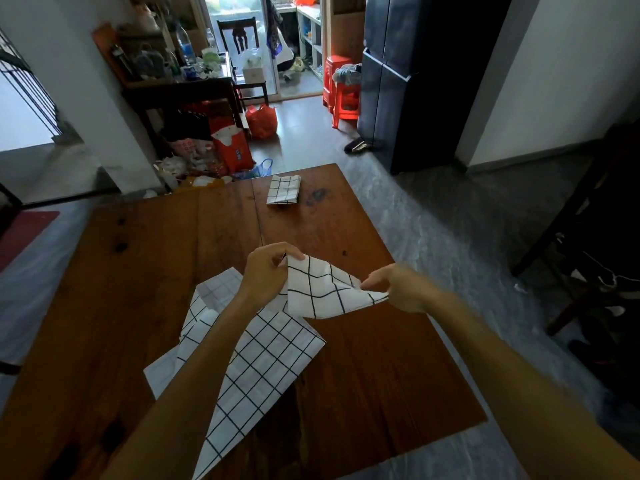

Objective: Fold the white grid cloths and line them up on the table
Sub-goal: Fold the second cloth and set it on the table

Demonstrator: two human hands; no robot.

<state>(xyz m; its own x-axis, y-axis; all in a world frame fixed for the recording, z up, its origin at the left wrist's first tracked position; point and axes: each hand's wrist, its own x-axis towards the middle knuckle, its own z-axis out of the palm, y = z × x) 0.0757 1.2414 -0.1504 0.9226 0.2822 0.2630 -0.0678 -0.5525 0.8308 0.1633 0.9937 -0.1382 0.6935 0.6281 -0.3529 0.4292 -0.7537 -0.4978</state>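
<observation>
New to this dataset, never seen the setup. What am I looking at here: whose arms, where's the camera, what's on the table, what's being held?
There is no robot here. A person wears one wide-angle camera on the head, looking forward and down, so the two bare arms reaching in from the bottom are the wearer's own. That is the only view.

The surface is a wooden table in a cluttered room. On its far side lies one folded cloth, white with a black grid. Near the person lies a spread cloth of the same pattern, partly under the left arm.

The left hand and right hand each pinch an end of a third cloth, held up above the table, seemingly mid-fold.
</observation>
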